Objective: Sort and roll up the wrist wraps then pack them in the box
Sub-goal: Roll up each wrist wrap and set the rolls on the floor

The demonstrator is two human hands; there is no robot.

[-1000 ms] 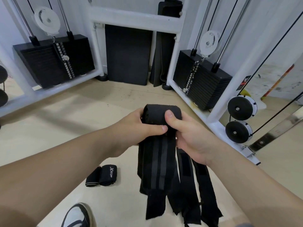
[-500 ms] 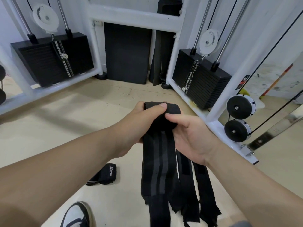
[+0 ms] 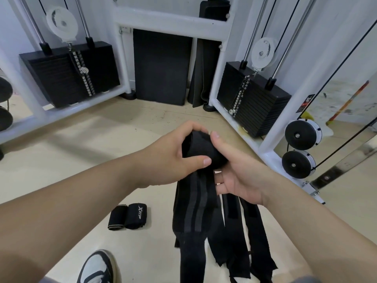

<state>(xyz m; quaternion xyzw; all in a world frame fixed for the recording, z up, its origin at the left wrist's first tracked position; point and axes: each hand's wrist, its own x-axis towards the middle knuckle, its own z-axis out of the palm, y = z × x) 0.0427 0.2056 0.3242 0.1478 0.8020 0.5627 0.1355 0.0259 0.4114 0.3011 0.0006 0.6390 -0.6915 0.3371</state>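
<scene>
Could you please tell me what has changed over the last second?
The left hand has turned the wrap roll further, fingers now over its top; the right hand shifted to cradle it. Loose straps still hang; two rolled wraps stay on the floor.

Two rolled wraps (image 3: 127, 216) on floor (image 3: 81, 150), left of hanging wraps (image 3: 193, 211)
</scene>
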